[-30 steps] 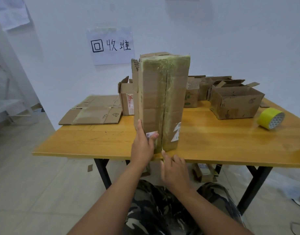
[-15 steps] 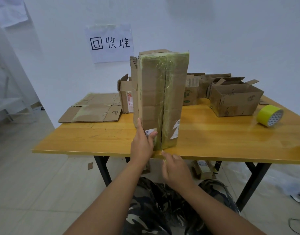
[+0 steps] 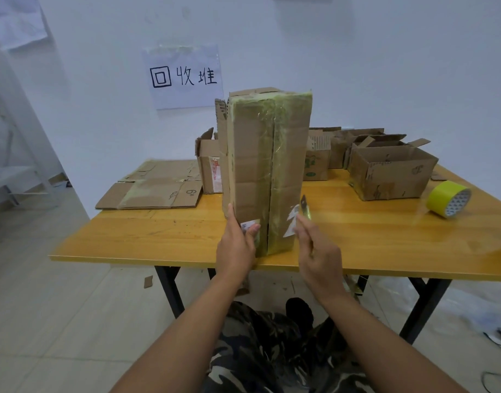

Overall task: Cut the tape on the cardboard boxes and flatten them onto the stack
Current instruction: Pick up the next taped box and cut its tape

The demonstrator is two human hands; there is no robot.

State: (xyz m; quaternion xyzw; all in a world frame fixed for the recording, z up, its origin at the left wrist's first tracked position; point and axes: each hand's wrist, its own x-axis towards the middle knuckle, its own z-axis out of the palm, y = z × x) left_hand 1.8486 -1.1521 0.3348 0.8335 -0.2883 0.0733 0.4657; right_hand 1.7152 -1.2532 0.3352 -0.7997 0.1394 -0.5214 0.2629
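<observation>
Head: knife (image 3: 305,207) now raised rightward.

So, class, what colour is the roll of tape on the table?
Yellow; the roll of tape shows in the head view.

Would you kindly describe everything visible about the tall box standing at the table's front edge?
The tall box is brown corrugated cardboard, standing upright on end at the front edge of the wooden table. Yellowish-green tape wraps its top and runs down the centre seam, which shows as a dark gap lower down. White label scraps sit near its base. The left hand holds its lower left edge; the right hand holds a knife beside its right side.
</observation>
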